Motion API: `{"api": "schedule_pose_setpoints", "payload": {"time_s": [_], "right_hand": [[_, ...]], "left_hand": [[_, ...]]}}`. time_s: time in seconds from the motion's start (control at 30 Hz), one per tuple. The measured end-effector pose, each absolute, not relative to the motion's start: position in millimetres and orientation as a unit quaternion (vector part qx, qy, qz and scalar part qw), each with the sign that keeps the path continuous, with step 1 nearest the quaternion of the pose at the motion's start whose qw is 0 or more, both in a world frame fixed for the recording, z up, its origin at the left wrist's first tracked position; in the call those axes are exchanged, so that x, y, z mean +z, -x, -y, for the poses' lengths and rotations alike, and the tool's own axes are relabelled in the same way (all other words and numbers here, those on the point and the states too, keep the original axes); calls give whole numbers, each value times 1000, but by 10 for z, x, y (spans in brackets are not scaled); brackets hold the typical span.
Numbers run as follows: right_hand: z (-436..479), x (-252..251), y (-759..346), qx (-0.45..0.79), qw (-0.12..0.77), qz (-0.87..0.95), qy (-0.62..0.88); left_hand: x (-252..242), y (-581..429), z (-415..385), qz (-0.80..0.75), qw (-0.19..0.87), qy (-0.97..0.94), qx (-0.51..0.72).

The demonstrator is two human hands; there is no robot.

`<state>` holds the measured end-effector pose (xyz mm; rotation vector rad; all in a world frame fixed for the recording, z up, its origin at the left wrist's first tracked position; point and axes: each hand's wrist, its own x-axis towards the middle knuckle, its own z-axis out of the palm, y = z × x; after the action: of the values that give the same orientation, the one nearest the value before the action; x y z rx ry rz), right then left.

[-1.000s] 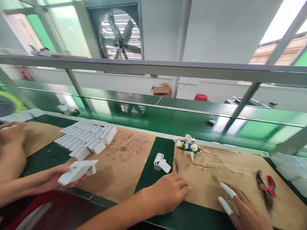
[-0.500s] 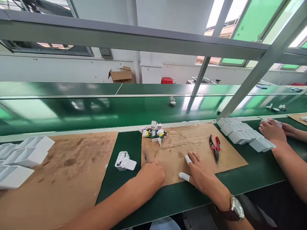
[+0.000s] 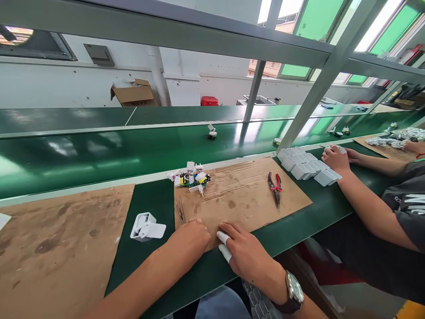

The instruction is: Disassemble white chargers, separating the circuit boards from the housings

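Observation:
My left hand (image 3: pixel 190 239) rests closed on the near left edge of a cardboard sheet (image 3: pixel 242 190); anything inside its fingers is hidden. Metal tweezers (image 3: pixel 180 210) lie just beyond it, their near end close to the knuckles. Close by on the right, my right hand (image 3: pixel 244 252) lies on the sheet's near edge, fingers extended, white covers on two digits and nothing visibly held. Small circuit boards with white parts (image 3: pixel 192 178) are heaped at the sheet's far left corner. Red-and-black pliers (image 3: pixel 275 189) lie toward its right side.
Left of the sheet stands an open white plastic housing (image 3: pixel 146 228). Stacked white housings (image 3: pixel 307 166) sit on the right, beside a co-worker's hands (image 3: pixel 337 159). Another cardboard sheet (image 3: pixel 66 235) covers the left. A slanted metal post (image 3: pixel 308 93) rises behind the bench.
The view has swung to the right, bringing more of the co-worker into sight. My right hand has moved left along the sheet, close to my left hand, which stays closed.

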<state>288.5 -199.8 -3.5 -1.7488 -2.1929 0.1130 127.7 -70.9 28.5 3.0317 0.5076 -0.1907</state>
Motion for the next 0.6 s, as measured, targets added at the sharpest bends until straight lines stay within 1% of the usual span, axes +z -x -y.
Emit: {"api": "schedule_pose_setpoints", "payload": {"time_s": [0.07, 0.13, 0.23, 0.37, 0.43, 0.5, 0.6], "right_hand": [[1985, -69, -2885, 41, 206, 763, 611], [1983, -134, -2854, 29, 224, 758, 612], [2003, -227, -2732, -18, 214, 749, 627], [2025, -259, -2542, -77, 180, 737, 647], [2026, -237, -2512, -79, 176, 735, 650], [2025, -207, -2541, -72, 195, 729, 652], [2030, -173, -2656, -48, 265, 728, 631]], "left_hand": [[323, -1265, 731, -173, 12, -981, -88], [355, -1255, 764, -188, -10, -976, -107], [368, -1240, 807, -187, -19, -977, -106], [346, -1161, 812, -159, -4, -984, -79], [357, -1064, 793, -118, 26, -992, -31], [416, -919, 760, -89, 72, -992, 49], [610, -622, 671, -127, 133, -963, 198]]}}
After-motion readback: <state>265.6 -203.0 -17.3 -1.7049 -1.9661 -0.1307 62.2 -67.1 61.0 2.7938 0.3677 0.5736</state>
